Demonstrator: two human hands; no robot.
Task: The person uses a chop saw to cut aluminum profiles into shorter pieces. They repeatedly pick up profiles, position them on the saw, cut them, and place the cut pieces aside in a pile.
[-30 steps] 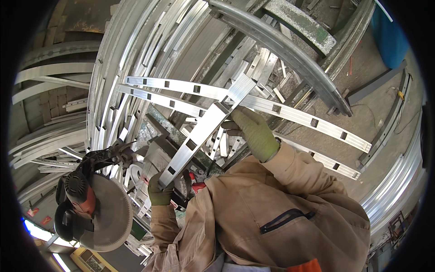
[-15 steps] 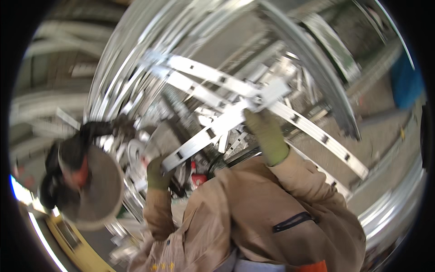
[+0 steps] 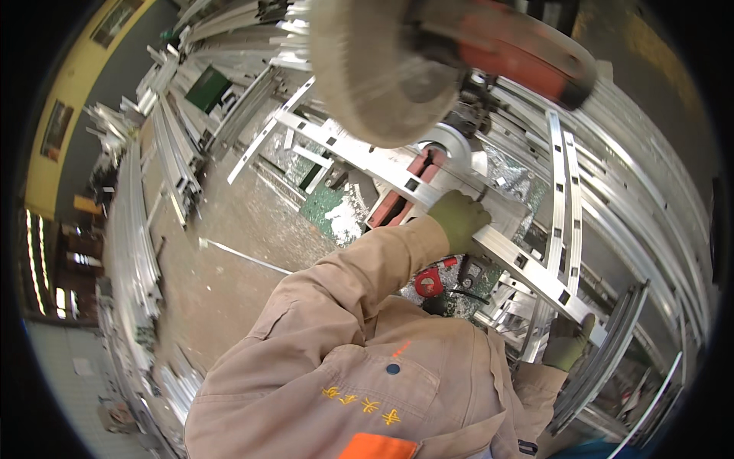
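Note:
A long silver metal bar (image 3: 527,268) with square holes runs diagonally across the saw's base. My gloved left hand (image 3: 459,218) is closed over its middle, just right of a red clamp (image 3: 413,187). Farther along, at the bar's near right end, my gloved right hand (image 3: 567,340) grips it, its thumb up and its fingers partly hidden. Above the bar hangs a cut-off saw's large round disc (image 3: 375,76), blurred, with a red-and-black body (image 3: 520,53). Below my left hand lies a red tape measure (image 3: 428,283).
Two similar punched bars (image 3: 572,222) lie beyond my right hand, near stacked long profiles (image 3: 612,168). More metal lengths (image 3: 138,245) are piled along the left. A thin white rod (image 3: 245,256) lies on the floor. Metal shavings (image 3: 344,218) cover the ground by the clamp.
The view has swung left, bringing the saw from the lower left to the top. My left hand has gone from a bar's end to mid-bar; my right hand is now at the end.

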